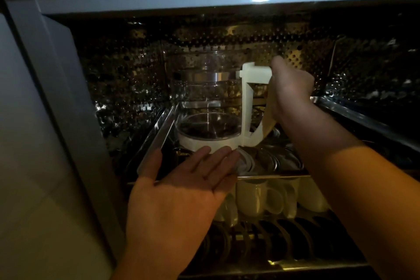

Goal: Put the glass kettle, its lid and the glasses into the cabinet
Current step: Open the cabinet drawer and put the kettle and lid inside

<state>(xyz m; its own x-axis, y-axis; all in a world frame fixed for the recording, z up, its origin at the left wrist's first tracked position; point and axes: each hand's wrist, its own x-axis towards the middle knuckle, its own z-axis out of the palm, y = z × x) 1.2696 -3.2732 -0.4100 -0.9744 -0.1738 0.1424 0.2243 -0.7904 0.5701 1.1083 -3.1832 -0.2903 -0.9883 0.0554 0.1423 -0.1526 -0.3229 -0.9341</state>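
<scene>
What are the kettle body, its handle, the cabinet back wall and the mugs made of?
kettle body: clear glass, you see through it; shiny metal band round it.
handle: opaque white, matte, probably plastic.
back wall: perforated, mirror-bright sheet metal, likely stainless steel.
mugs: opaque cream, glossy, looks ceramic; dim light leaves that open.

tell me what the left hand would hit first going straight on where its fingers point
Most likely the white base of the glass kettle, which the right hand holds by the handle. The open left hand points straight at it; whether it already touches is unclear.
</scene>
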